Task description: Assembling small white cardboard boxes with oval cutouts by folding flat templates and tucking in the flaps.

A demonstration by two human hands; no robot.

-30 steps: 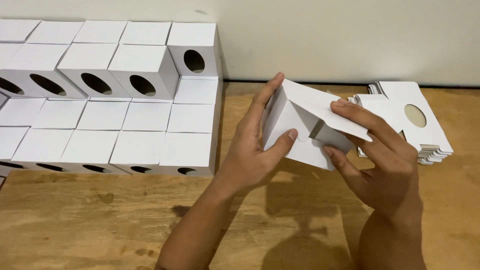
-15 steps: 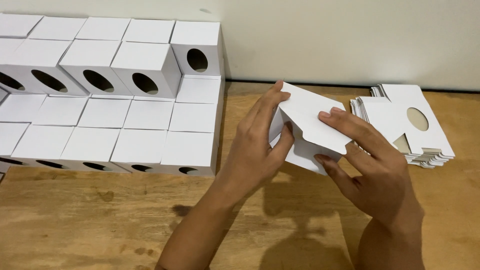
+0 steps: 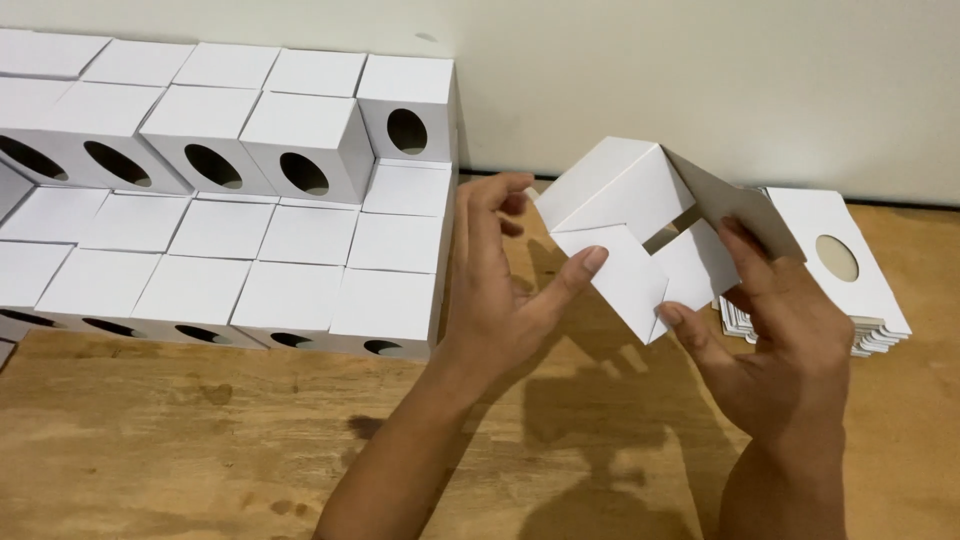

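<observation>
A white cardboard box point(image 3: 625, 225) is held above the wooden table point(image 3: 200, 450), partly folded, with one flap sticking up to the right. My left hand point(image 3: 500, 290) is at its left side, thumb pressing a lower flap, the other fingers spread apart from the box. My right hand point(image 3: 780, 340) grips the box from the right, fingers on the raised flap and lower corner.
A stack of flat white box blanks with round holes point(image 3: 850, 280) lies at the right behind my right hand. Several assembled white boxes with oval holes point(image 3: 250, 230) are stacked in rows at the left against the pale wall point(image 3: 700, 70).
The box has been turned and lifted; a flap now stands open at the right. My left hand has loosened from gripping the box's side to touching it with the thumb.
</observation>
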